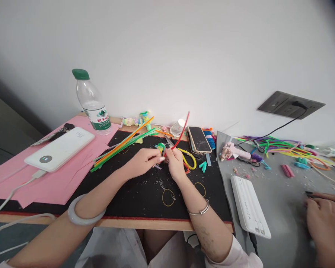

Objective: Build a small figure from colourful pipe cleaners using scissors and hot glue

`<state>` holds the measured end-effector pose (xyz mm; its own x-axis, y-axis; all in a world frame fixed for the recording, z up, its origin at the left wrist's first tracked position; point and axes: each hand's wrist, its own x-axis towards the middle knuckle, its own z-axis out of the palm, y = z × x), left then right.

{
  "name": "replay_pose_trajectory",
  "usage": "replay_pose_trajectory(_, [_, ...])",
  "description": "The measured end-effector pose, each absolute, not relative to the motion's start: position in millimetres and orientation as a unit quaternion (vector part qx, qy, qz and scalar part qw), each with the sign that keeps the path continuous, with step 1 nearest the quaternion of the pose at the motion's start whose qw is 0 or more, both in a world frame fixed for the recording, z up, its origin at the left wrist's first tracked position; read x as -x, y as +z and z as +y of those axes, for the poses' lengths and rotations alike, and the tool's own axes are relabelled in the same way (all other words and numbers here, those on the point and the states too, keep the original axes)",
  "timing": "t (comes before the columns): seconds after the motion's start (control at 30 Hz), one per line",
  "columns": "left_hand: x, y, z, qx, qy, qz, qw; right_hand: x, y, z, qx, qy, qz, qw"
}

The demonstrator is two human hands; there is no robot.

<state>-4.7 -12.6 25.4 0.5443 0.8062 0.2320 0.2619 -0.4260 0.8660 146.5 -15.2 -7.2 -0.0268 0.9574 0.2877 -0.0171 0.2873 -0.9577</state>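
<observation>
A red pipe cleaner (182, 130) sticks up and to the right out of my right hand (174, 162), which is closed on it over the black mat (145, 201). Close beside it, my left hand (145, 162) is closed in a pinch, thumb and forefinger meeting the right fingertips. What lies between the left fingers is hidden. Just behind the hands are a small green and yellow fuzzy piece (160, 146) and the metal blades of scissors (169, 140). A bent yellow pipe cleaner (194, 160) lies right of my right hand.
Orange and green pipe cleaners (123, 145) lie at left, near a water bottle (96, 108) and a white power bank (60, 149) on pink paper (56, 188). A phone (199, 140) lies behind at right. Past it are a glue gun (234, 152), a second power bank (249, 204) and another person's hands (326, 223).
</observation>
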Motion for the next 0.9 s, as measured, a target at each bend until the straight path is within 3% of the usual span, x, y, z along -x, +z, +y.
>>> replay_pose_trajectory(0.17, [5, 24, -13, -0.780, 0.270, 0.323, 0.463, -148, -2, -17, 0.412, 0.428, -0.611, 0.523])
replay_pose_trajectory(0.47, [-1, 22, -10, -0.564, 0.490, 0.383, 0.544, -148, 2, -13, 0.408, 0.420, -0.544, 0.601])
replay_pose_trajectory(0.9, [-5, 17, -12, -0.493, 0.537, 0.406, 0.552, -147, 1, -14, 0.414, 0.390, -0.594, 0.569])
